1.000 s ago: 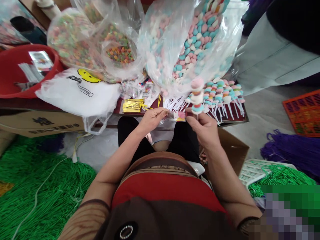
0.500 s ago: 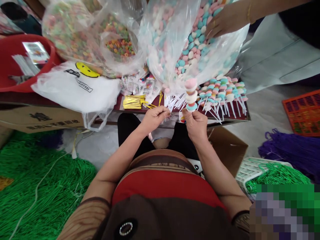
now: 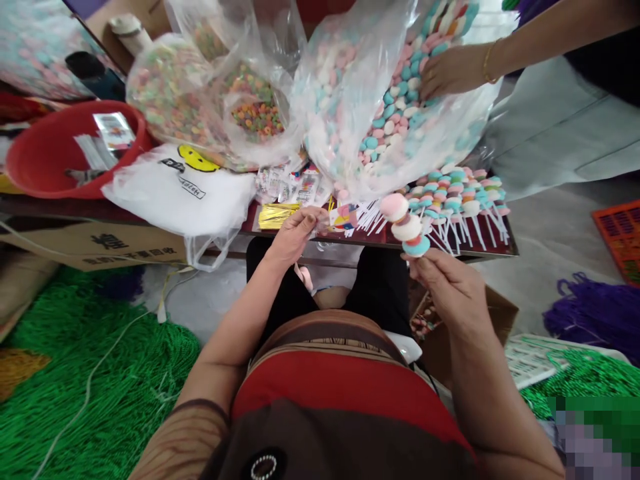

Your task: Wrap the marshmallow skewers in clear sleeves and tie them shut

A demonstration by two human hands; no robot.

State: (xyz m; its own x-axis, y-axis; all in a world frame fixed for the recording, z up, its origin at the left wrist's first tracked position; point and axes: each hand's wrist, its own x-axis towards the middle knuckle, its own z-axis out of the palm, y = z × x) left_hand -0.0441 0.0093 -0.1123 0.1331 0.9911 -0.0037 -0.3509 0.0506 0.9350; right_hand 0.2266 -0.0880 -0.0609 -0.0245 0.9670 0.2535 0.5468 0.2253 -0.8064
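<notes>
My right hand (image 3: pixel 453 287) holds a candy skewer (image 3: pixel 406 225) by its stick; three round sweets, pink, white and blue, sit on it and it tilts to the left. My left hand (image 3: pixel 295 233) pinches a small clear printed wrapper (image 3: pixel 336 219) at the table's front edge (image 3: pixel 350 241). The two hands are apart. A row of finished candy skewers (image 3: pixel 457 197) lies on the table just beyond my right hand.
Large clear bags of pastel sweets (image 3: pixel 380 100) and coloured ring sweets (image 3: pixel 220 100) stand on the table. Another person's hand (image 3: pixel 450 70) reaches into the pastel bag. Gold twist ties (image 3: pixel 275 215), a white smiley bag (image 3: pixel 185 190) and a red basin (image 3: pixel 65 150) lie left. Green cord (image 3: pixel 90 380) covers the floor.
My right hand has moved right and down, away from my left, tilting the skewer. My left hand has shifted slightly with the wrapper. The other person's hand stays in the pastel bag.
</notes>
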